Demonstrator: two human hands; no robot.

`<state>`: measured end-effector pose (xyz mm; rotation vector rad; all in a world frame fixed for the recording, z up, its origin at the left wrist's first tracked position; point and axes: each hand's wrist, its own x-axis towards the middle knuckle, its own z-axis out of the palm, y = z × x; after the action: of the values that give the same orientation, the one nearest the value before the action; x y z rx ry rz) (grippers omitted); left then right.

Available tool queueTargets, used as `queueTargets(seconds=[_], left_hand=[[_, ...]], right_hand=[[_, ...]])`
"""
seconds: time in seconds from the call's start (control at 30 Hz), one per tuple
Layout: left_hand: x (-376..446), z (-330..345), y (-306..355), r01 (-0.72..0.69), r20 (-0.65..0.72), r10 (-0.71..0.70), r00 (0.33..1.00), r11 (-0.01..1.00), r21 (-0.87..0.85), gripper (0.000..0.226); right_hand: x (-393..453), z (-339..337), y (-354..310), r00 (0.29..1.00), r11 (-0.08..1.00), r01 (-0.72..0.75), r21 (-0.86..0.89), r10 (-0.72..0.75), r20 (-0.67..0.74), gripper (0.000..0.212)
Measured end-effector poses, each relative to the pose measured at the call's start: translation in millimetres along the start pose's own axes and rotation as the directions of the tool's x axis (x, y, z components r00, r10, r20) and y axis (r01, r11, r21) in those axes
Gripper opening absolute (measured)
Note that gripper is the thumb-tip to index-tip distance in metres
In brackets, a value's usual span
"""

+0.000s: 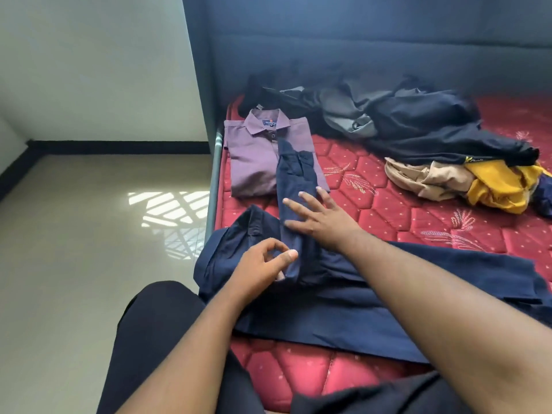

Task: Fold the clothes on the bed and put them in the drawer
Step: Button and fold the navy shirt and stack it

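Note:
A navy shirt (343,306) lies spread across the red mattress (403,216) in front of me. Its sleeve (294,177) runs up over a folded purple shirt (254,162) near the bed's left edge. My right hand (316,218) rests flat on the sleeve with straight, spread fingers. My left hand (263,267) sits at the sleeve's lower end near the shoulder, with fingers curled; its thumb and forefinger pinch the navy cloth there.
A loose heap of dark and grey clothes (403,115) lies at the head of the bed. Tan and yellow garments (466,180) are bunched at the right. A dark padded headboard (358,40) stands behind. The tiled floor (89,234) is to the left.

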<state>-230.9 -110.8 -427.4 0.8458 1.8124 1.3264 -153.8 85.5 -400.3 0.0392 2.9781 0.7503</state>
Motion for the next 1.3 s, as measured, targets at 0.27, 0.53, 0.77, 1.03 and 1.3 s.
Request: queueTargets(seconds=[0.27,0.53,0.77,1.03,1.3], left_hand=[[9.6,-20.2,-17.0,0.238,-0.168,-0.187,0.968,0.893,0.381,0.053],[35.3,-27.2,-3.6,0.346,-0.516,-0.162,0.841,0.894,0.284,0.031],[67.2,-32.3,-12.0,0.366,-0.512,-0.377,0.772,0.922,-0.127,0.028],[65.3,-35.6,-18.3,0.341,-0.573,-0.213,0.792,0.932,0.125,0.036],[69.1,-40.1,-12.9,0.365,-0.673,-0.164,0.722,0.915,0.169,0.011]], right_hand=[[-13.6,-86.5,19.9,0.958,0.99,-0.073,0.118,0.037,0.283,0.026],[-119.3,-100.3,-44.4,0.889,0.409,-0.384,0.828,-0.078,0.451,0.026],[-94.3,13.9,-62.7,0.819,0.288,-0.545,0.787,0.382,0.428,0.052],[-92.4,33.4,-67.9,0.761,0.454,-0.645,0.615,0.46,0.458,0.063],[-66.8,41.2,-26.6,0.676,0.243,-0.665,0.706,0.598,0.431,0.053]])
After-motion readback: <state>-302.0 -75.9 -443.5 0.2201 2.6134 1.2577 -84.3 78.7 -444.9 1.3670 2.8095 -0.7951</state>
